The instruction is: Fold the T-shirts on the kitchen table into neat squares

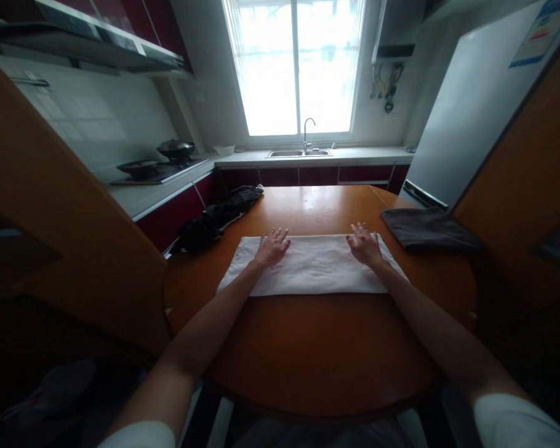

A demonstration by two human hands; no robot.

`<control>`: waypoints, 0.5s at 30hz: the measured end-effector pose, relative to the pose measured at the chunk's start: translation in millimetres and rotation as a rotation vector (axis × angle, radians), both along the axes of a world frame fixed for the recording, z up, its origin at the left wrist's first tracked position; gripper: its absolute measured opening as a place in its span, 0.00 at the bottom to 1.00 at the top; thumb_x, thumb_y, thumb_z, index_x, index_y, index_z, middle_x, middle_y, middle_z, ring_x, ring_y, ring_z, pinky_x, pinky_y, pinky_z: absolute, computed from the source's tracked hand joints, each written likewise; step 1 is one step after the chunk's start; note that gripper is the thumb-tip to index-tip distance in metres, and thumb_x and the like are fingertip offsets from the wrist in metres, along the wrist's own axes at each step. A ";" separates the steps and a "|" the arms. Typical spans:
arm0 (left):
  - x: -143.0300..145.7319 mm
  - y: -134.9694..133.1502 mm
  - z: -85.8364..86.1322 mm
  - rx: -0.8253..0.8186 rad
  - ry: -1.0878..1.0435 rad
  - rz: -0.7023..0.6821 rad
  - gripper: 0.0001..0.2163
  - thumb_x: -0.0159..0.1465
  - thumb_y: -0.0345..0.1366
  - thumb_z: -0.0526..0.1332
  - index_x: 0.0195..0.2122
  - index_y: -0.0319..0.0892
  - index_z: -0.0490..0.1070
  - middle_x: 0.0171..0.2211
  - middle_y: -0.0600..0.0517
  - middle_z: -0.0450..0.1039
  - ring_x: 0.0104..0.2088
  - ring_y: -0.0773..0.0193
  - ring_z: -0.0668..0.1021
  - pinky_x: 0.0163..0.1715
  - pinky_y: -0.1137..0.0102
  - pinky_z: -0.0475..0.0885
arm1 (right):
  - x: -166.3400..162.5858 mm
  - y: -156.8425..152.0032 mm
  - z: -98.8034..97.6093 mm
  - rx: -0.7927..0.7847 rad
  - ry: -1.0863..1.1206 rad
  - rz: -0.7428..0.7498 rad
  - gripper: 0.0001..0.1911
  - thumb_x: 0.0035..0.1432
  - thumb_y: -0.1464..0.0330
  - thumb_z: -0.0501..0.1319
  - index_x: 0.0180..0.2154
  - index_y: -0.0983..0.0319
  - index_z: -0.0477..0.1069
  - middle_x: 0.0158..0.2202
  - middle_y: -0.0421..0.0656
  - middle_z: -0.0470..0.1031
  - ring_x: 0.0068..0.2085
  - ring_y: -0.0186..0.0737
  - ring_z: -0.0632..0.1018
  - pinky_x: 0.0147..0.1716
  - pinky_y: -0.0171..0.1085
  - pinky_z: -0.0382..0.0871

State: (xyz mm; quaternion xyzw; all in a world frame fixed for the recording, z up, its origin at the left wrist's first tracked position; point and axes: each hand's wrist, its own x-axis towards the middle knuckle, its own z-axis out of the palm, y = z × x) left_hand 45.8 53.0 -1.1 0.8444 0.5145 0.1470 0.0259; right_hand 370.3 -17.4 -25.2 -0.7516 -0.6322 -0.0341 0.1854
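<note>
A white folded cloth [312,270] lies flat across the middle of a round orange-brown wooden table [317,354]. My left hand [273,246] rests palm down on the cloth's far left part, fingers spread and open. My right hand [364,244] lies flat on its far right part, fingers also stretched out. Neither hand holds anything.
A black garment [217,219] is heaped at the table's far left edge. A dark grey folded cloth [424,228] lies at the far right. Behind are a counter with a sink [299,152], a stove with pans [161,163] and a fridge [466,118].
</note>
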 end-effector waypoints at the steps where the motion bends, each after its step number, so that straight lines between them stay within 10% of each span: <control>1: -5.9 2.2 -0.3 -0.034 0.056 0.037 0.25 0.74 0.45 0.48 0.70 0.44 0.58 0.71 0.42 0.55 0.71 0.45 0.55 0.66 0.43 0.50 | 0.5 0.8 -0.7 0.013 -0.005 -0.013 0.33 0.72 0.57 0.41 0.70 0.66 0.54 0.73 0.55 0.49 0.73 0.54 0.50 0.68 0.60 0.42; 15: 38.3 -29.3 -9.6 0.064 0.101 -0.209 0.27 0.74 0.49 0.46 0.71 0.45 0.57 0.72 0.44 0.50 0.72 0.45 0.53 0.66 0.42 0.51 | -50.6 -14.7 11.9 0.006 0.059 0.141 0.34 0.71 0.57 0.45 0.71 0.67 0.49 0.74 0.55 0.47 0.73 0.50 0.48 0.69 0.57 0.40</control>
